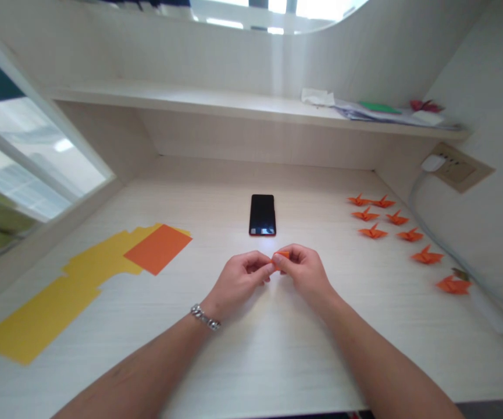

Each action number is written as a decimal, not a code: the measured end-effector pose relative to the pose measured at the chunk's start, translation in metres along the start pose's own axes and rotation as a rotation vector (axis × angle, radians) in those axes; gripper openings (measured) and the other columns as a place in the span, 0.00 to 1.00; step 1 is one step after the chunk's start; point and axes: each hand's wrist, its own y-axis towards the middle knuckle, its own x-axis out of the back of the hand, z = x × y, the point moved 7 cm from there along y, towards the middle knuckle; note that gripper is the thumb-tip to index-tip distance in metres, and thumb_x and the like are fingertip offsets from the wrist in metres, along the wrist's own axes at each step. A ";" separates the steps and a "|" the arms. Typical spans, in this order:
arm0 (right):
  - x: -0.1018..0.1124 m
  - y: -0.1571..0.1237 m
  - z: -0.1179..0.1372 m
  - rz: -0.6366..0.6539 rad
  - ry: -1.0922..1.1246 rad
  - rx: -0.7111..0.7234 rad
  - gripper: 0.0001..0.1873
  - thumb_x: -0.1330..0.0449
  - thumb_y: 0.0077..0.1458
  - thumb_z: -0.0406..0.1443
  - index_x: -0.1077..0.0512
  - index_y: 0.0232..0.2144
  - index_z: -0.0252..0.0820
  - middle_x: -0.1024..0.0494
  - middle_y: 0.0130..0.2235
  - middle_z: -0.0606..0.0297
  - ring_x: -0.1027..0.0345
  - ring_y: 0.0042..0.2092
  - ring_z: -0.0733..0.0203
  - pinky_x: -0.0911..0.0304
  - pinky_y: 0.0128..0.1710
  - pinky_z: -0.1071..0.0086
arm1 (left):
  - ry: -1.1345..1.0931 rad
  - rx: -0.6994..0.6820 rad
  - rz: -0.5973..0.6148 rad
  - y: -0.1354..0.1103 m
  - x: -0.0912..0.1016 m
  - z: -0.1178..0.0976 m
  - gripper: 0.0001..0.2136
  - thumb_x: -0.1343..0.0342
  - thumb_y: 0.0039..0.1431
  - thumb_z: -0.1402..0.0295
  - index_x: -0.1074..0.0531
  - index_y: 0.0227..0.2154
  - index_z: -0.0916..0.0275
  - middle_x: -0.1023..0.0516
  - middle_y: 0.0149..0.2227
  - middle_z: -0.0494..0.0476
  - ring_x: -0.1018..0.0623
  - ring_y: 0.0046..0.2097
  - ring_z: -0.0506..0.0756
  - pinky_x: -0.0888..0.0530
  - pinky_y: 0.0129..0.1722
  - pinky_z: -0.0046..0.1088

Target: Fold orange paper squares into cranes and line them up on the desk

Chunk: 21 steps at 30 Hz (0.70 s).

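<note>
Between my two hands is a small folded piece of orange paper (pixel 282 255), mostly covered by the fingers. My left hand (pixel 245 276), with a silver chain bracelet (pixel 205 317) on its wrist, pinches the paper's left edge between thumb and fingers. From the other side my right hand (pixel 306 270) grips it, thumb in front and fingers behind. Both hands are held just above the white desk. A black phone (pixel 262 215) lies flat beyond them. Off to the right sit several folded orange paper cranes (pixel 427 256) in loose rows.
Fanned yellow sheets (pixel 42 317) lie at the left, with an orange square sheet (pixel 159 249) on top. A shelf (pixel 216 105) with papers crosses the back. On the right wall a plug sits in a socket (pixel 463 169), its grey cable (pixel 434 233) running along the desk edge.
</note>
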 end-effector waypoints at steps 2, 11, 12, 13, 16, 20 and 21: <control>0.000 0.000 0.000 0.002 0.008 -0.008 0.10 0.36 0.46 0.40 0.27 0.26 0.38 0.25 0.25 0.65 0.34 0.27 0.64 0.38 0.28 0.71 | 0.002 -0.024 -0.049 0.000 0.004 0.000 0.10 0.44 0.55 0.62 0.25 0.31 0.64 0.23 0.28 0.55 0.25 0.29 0.51 0.29 0.30 0.24; -0.012 -0.003 -0.002 0.145 -0.085 -0.013 0.11 0.37 0.48 0.42 0.28 0.26 0.39 0.26 0.26 0.65 0.34 0.28 0.63 0.39 0.29 0.71 | 0.102 -0.095 -0.112 -0.002 0.013 -0.007 0.08 0.42 0.53 0.64 0.24 0.27 0.63 0.22 0.28 0.56 0.24 0.31 0.53 0.29 0.31 0.25; -0.011 -0.003 -0.001 0.141 -0.080 -0.006 0.11 0.37 0.48 0.41 0.28 0.26 0.39 0.26 0.26 0.65 0.34 0.28 0.63 0.39 0.29 0.71 | 0.095 -0.093 -0.104 -0.002 0.012 -0.008 0.08 0.42 0.53 0.64 0.24 0.26 0.63 0.22 0.28 0.56 0.24 0.31 0.53 0.29 0.31 0.25; -0.011 -0.003 0.000 0.135 -0.072 0.002 0.10 0.37 0.48 0.41 0.28 0.25 0.39 0.26 0.26 0.65 0.34 0.28 0.64 0.39 0.29 0.71 | 0.077 -0.082 -0.096 -0.002 0.012 -0.007 0.08 0.42 0.53 0.63 0.24 0.26 0.64 0.22 0.28 0.56 0.24 0.31 0.53 0.29 0.31 0.25; -0.005 -0.002 0.003 0.094 -0.043 0.023 0.09 0.37 0.48 0.40 0.27 0.25 0.39 0.26 0.25 0.66 0.35 0.28 0.64 0.40 0.29 0.71 | -0.013 -0.018 -0.113 0.000 0.014 -0.002 0.10 0.41 0.52 0.62 0.24 0.27 0.64 0.22 0.26 0.56 0.24 0.29 0.53 0.29 0.29 0.25; -0.003 -0.002 0.001 0.085 -0.012 -0.010 0.09 0.37 0.47 0.40 0.28 0.24 0.39 0.28 0.24 0.68 0.36 0.27 0.65 0.41 0.27 0.72 | -0.066 0.049 -0.170 0.002 0.020 0.005 0.11 0.40 0.51 0.61 0.25 0.24 0.65 0.24 0.22 0.54 0.26 0.25 0.51 0.31 0.26 0.24; -0.006 -0.002 0.000 0.110 -0.009 -0.024 0.09 0.37 0.47 0.40 0.28 0.25 0.39 0.28 0.24 0.67 0.36 0.27 0.65 0.40 0.27 0.72 | -0.057 0.051 -0.176 0.002 0.021 0.004 0.11 0.39 0.50 0.61 0.25 0.22 0.65 0.24 0.21 0.54 0.27 0.25 0.50 0.31 0.26 0.23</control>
